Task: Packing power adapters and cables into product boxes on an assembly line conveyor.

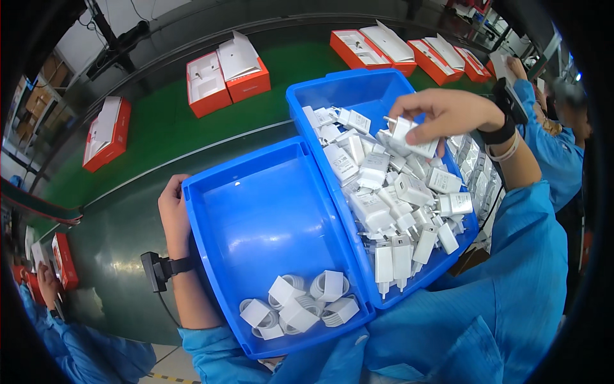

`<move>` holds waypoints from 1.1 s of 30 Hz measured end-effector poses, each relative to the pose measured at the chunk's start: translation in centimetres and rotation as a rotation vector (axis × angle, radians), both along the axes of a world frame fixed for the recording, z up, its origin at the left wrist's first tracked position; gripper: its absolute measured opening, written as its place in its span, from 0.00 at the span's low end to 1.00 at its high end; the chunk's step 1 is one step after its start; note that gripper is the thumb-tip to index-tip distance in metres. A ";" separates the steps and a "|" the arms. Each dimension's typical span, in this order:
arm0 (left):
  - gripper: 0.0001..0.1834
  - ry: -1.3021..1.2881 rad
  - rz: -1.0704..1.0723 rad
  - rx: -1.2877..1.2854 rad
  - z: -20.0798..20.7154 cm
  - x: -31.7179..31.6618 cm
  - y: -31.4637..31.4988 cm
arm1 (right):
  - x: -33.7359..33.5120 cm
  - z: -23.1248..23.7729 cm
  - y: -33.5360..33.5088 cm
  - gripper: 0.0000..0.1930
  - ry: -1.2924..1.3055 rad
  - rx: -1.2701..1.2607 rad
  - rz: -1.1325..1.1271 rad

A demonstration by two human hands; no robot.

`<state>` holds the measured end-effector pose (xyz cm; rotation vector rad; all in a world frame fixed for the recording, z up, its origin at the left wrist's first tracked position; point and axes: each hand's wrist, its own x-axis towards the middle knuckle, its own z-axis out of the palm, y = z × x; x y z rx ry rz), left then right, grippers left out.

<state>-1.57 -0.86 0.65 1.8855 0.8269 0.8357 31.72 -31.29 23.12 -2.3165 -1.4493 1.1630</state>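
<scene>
I look down on a dark green table [121,217] with a brighter green strip [160,125] beyond it, where open red-and-white boxes [209,84] stand apart. Co-workers in blue sleeves sit at both sides of my view. Two blue trays lean together nearest the person: the left tray [256,211] holds coiled white cables [299,315] at its near end, and the right tray [374,89] is heaped with white chargers [374,169]. The right hand [441,118] reaches over that heap, wrist bent, thumb and fingers pinching one charger [401,136]. The left hand [174,208] rests against the left tray's outer edge; its fingertips are hidden, so I cannot tell whether they are spread or pressed together.
</scene>
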 end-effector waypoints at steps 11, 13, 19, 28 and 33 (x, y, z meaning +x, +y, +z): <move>0.09 -0.010 0.027 0.020 -0.1 0.3 0.1 | 4.9 9.8 5.1 0.25 -0.067 0.021 0.196; 0.09 0.004 0.040 0.049 0.3 0.4 0.0 | 4.3 12.6 7.1 0.26 -0.096 -0.001 0.122; 0.09 -0.020 0.043 -0.001 -0.1 -0.1 0.3 | 2.9 12.1 17.8 0.28 -0.185 0.523 0.251; 0.10 0.100 0.084 0.148 -0.6 0.4 0.1 | 4.9 -5.3 33.7 0.20 -0.438 0.779 0.262; 0.10 0.107 0.110 0.154 0.6 0.4 -0.5 | 5.0 -8.4 36.1 0.22 -0.357 0.691 0.175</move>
